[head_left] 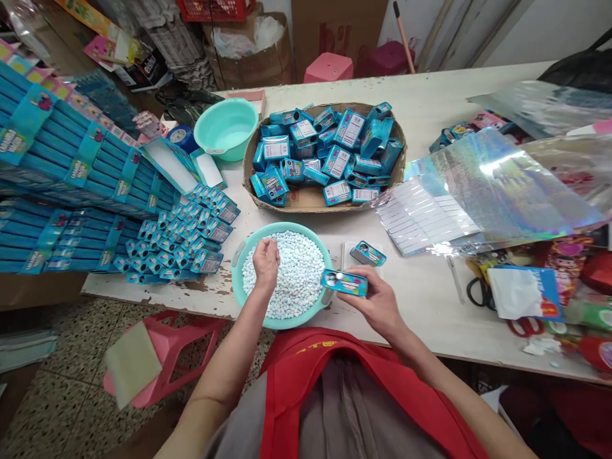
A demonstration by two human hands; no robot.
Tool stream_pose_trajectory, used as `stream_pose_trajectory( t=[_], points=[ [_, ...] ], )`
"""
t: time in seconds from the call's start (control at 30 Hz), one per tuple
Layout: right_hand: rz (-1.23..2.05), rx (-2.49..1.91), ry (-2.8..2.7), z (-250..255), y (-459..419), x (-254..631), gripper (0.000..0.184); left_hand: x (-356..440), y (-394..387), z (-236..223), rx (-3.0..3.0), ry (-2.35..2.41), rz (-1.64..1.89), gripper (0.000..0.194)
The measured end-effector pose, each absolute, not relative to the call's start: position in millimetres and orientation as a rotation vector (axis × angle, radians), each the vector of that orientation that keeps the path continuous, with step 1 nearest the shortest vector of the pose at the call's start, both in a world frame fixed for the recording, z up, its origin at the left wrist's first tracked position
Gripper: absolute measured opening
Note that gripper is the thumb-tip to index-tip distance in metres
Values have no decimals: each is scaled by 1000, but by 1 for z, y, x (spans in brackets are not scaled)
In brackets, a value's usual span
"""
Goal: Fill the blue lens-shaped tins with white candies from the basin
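My left hand [266, 260] is closed above a turquoise basin [235, 280] full of small white and pale-blue pellets [296, 271]. Whatever its curled fingers hold is hidden. At the basin's right rim, my right hand [377, 298] grips a small blue printed carton [351, 286] lying on its side, its round cut-out toward the basin. Something pale shows in that cut-out. Just behind it, a second blue carton [368, 253] rests on a small white scale-like pad [348, 252].
A cardboard tray [248, 185] heaped with blue cartons stands behind the basin. Stacked cartons [186, 236] and banded blue packs [81, 166] crowd the left. Another turquoise basin [227, 131] is farther back. Shiny film sheets [497, 185] and scissors [478, 290] lie to the right.
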State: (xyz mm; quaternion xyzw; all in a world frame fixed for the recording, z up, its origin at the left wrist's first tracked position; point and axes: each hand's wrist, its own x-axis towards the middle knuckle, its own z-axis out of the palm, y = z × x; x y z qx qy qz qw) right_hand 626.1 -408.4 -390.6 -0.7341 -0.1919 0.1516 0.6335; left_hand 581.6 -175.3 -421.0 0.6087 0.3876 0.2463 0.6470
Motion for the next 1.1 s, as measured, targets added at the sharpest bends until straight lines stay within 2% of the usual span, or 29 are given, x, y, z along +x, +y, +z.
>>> stream_pose_trajectory(
  t=[0.17, 0.23, 0.47, 0.7, 0.83, 0.97, 1.03, 1.1],
  points=[
    [138, -1857, -206, -407, -479, 630, 33, 564, -174, -465, 2319, 811, 235, 9],
    [76, -1886, -98, -420, -500, 633, 35, 563, -174, -470, 2493, 711, 205, 11],
    [-120, -1884, 331, -484, -539, 651, 50, 588, -178, -469, 2528, 533, 290, 20],
    [-136, -1946, 384, -528, -549, 652, 53, 599, -183, -464, 2461, 570, 279, 20],
    [-114, -2059, 278, -522, -556, 648, 57, 593, -180, -464, 2417, 627, 293, 19],
    [-360, -2328, -28, -489, -544, 647, 72, 586, -177, -463, 2367, 675, 333, 17],
    [-409, -2331, -193, -477, -523, 651, 69, 584, -177, -462, 2311, 721, 367, 17],
    [-321, -2231, -271, -474, -495, 660, 65, 585, -178, -461, 2216, 767, 419, 16]
  ],
)
